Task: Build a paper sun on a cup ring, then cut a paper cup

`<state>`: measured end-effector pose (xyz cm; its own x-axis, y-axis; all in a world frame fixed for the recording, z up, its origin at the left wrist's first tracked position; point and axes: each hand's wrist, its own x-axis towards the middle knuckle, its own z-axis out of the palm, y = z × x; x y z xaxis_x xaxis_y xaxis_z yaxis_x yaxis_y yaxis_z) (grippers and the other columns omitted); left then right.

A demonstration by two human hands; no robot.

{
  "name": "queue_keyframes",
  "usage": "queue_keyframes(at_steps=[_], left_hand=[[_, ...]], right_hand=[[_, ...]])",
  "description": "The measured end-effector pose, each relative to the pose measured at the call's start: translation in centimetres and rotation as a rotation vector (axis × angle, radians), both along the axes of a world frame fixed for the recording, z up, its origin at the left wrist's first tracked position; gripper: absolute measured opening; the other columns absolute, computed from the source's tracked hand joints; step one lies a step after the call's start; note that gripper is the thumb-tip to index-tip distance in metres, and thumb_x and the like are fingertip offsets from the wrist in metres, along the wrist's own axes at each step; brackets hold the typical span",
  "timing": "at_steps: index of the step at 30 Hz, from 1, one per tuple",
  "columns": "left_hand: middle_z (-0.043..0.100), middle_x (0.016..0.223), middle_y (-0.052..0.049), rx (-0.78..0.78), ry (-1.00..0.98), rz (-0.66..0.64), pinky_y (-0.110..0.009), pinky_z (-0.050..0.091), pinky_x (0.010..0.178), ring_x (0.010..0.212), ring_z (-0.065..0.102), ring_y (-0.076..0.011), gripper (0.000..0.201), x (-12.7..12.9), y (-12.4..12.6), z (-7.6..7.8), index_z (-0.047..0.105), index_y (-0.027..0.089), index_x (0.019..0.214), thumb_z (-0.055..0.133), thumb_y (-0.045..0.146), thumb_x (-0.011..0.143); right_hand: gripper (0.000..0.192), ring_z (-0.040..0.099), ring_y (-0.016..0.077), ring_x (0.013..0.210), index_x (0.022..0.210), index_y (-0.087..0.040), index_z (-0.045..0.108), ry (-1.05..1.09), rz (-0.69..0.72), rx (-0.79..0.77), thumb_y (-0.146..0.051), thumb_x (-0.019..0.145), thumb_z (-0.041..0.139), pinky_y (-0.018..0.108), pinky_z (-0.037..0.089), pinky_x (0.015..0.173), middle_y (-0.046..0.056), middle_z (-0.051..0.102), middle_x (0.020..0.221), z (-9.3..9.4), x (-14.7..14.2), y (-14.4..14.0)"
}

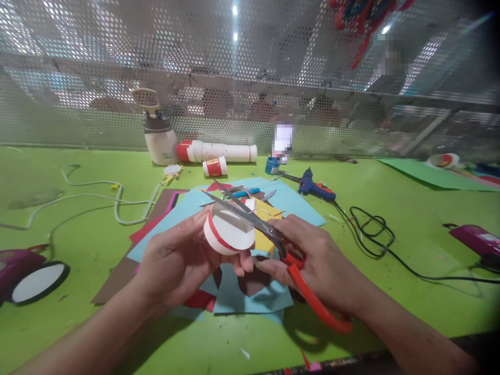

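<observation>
My left hand (pixel 175 255) grips a short white paper cup piece (pixel 228 234) with a red band, its round white face tilted toward me. In my right hand (pixel 312 255) is a pair of scissors (pixel 300 276) with red-orange handles. Their metal blades are spread apart and lie across the upper rim of the cup piece, pointing up and left. Whether the blades touch the rim I cannot tell. Beneath both hands lie light blue paper sheets (pixel 269 302), a yellow piece (pixel 265 237) and brown sheets (pixel 117 281).
On the green table (pixel 390 323) are a blue glue gun (pixel 314 187) with a coiled black cable, a row of stacked paper cups (pixel 222 152), a small red-and-white cup (pixel 214 167), a white bottle (pixel 160 140) and a blue jar (pixel 272 165). A perforated metal panel (pixel 219 78) stands behind.
</observation>
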<state>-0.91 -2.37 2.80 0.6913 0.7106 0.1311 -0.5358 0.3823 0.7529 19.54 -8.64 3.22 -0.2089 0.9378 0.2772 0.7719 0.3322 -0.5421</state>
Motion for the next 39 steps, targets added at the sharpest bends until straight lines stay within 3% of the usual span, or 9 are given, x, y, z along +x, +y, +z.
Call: queue_keyframes(at_steps=[18,25,39], left_hand=[[0.073,0.078,-0.015,0.028,0.032,-0.028,-0.035,0.052,0.063,0.067,0.068,-0.0256,0.034,0.09,-0.26,0.12,0.069,0.011,0.093,0.045,0.034,0.09],[0.073,0.076,-0.015,0.007,0.068,-0.029,-0.035,0.053,0.062,0.064,0.068,-0.0256,0.033,0.1,-0.21,0.15,0.071,0.01,0.091,0.05,0.035,0.088],[0.073,0.077,-0.015,0.002,0.045,-0.03,-0.033,0.052,0.062,0.066,0.068,-0.0251,0.031,-0.02,-0.02,-0.09,0.071,0.011,0.09,0.051,0.035,0.087]], right_hand=[[0.045,0.054,0.0225,0.088,0.114,-0.02,0.06,0.011,0.015,-0.003,-0.045,0.079,0.071,0.037,0.046,0.078,0.007,0.058,0.095,-0.22,-0.04,0.23],[0.037,0.053,0.0224,0.088,0.105,-0.019,0.061,0.003,0.004,-0.026,-0.043,0.079,0.071,0.036,0.045,0.075,0.008,0.057,0.096,-0.01,0.02,-0.01],[0.044,0.052,0.0195,0.082,0.111,-0.018,0.06,0.036,-0.005,-0.055,-0.043,0.078,0.073,0.033,0.043,0.072,0.005,0.055,0.093,-0.01,-0.21,-0.12]])
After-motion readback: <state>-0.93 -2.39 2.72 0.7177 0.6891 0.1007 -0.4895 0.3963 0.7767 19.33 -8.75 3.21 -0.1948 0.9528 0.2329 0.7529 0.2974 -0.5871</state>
